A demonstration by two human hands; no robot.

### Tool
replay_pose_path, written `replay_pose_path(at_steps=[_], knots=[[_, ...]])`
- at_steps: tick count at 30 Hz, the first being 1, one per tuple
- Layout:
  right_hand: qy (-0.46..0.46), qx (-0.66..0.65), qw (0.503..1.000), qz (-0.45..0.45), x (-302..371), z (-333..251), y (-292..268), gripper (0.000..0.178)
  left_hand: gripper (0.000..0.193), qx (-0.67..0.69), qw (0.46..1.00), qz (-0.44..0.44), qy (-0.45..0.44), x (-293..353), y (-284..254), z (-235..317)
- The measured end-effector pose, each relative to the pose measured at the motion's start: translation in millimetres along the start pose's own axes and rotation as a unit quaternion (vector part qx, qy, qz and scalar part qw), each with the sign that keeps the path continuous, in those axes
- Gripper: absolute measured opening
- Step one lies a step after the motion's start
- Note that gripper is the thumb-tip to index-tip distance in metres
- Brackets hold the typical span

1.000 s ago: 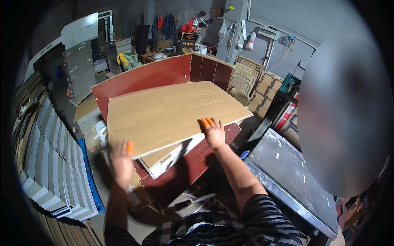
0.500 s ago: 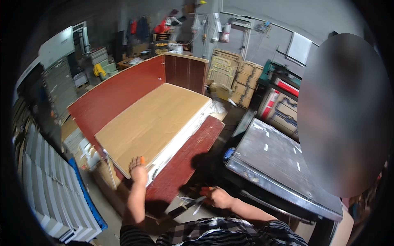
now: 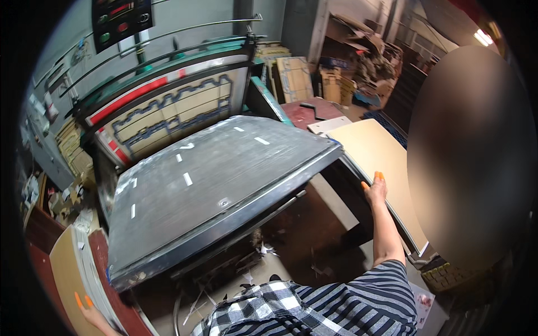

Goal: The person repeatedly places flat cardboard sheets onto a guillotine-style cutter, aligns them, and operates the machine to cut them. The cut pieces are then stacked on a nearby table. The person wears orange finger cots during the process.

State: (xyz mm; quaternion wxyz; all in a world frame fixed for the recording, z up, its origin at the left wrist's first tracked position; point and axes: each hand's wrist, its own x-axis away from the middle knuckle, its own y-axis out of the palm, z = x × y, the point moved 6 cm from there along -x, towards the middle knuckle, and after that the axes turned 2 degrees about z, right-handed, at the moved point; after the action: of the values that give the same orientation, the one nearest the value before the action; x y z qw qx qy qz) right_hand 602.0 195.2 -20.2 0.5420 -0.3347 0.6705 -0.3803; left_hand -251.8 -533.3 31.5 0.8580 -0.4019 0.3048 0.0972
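We've the metal table ctr., btwn two cardboard sheets. The R sheet [image 3: 367, 144] lies just beside the table's [image 3: 224, 179] R edge, long axis running roughly front-to-back; the L sheet [image 3: 63, 260] sits lower L. Yellowish crate [image 3: 451, 278] lower R, contents can't tell. Our hands are well apart: R hand [image 3: 376, 192] nearer the R sheet, at its L edge; L hand [image 3: 94, 316] by the L sheet. Fingers extended on both; contact unclear.

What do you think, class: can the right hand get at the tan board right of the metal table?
Probably yes: the right hand seems at the left edge of the tan board, with nothing visible blocking the way.
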Motion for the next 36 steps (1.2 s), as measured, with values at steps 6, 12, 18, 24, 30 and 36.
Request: replay_pose_path(at_steps=[6,12,18,24,30,36], knots=[[0.164,0.103,0.95,-0.246,7.9,129.8,11.5,0.101,0.038,0.193,0.956,-0.082,0.207,12.2,90.3,333.0],[-0.062,0.051,0.991,-0.11,4.2,140.6,17.7,0.045,0.035,0.265,0.911,-0.16,0.273,71.0,116.5,477.9],[-0.131,0.03,0.987,0.084,-92.8,114.2,-97.9,0.026,0.035,0.291,0.883,-0.192,0.314,93.9,124.7,535.3],[-0.345,0.069,0.907,0.233,-74.6,-33.1,-196.9,0.018,0.04,0.329,0.865,-0.104,0.364,112.6,90.5,562.7],[-0.477,-0.214,0.849,0.08,-5.4,-200.3,-180.6,0.034,0.05,0.333,0.814,0.089,0.467,112.1,35.9,573.6],[-0.541,-0.297,0.776,-0.127,57.6,-371.5,-106.7,0.028,0.058,0.095,0.882,-0.187,0.421,101.7,116.1,534.9]])
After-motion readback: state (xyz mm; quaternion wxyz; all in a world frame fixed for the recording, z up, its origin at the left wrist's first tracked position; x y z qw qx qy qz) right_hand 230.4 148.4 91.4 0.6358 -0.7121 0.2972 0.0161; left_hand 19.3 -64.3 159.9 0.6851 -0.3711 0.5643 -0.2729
